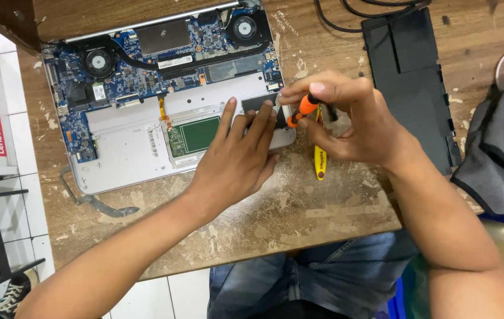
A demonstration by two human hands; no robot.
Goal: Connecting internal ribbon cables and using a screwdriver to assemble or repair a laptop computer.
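Observation:
An opened laptop [128, 147] lies bottom up on the worn wooden table [299, 207], its blue circuit board [163, 53] and two fans exposed. My left hand [237, 156] rests flat on the laptop's near right corner, fingers spread over a small black part [255, 101]. My right hand [343, 115] pinches an orange-and-black screwdriver [304, 108] at that same corner, its tip pointing down toward the laptop edge. A yellow pry tool [320, 160] lies on the table just below my right hand.
A black flat battery pack [414, 71] lies to the right, with black cables [346, 15] behind it. A grey cloth [500, 147] sits at the right edge. A thin grey strip [95, 204] lies near the laptop's front left. White tiled floor is at left.

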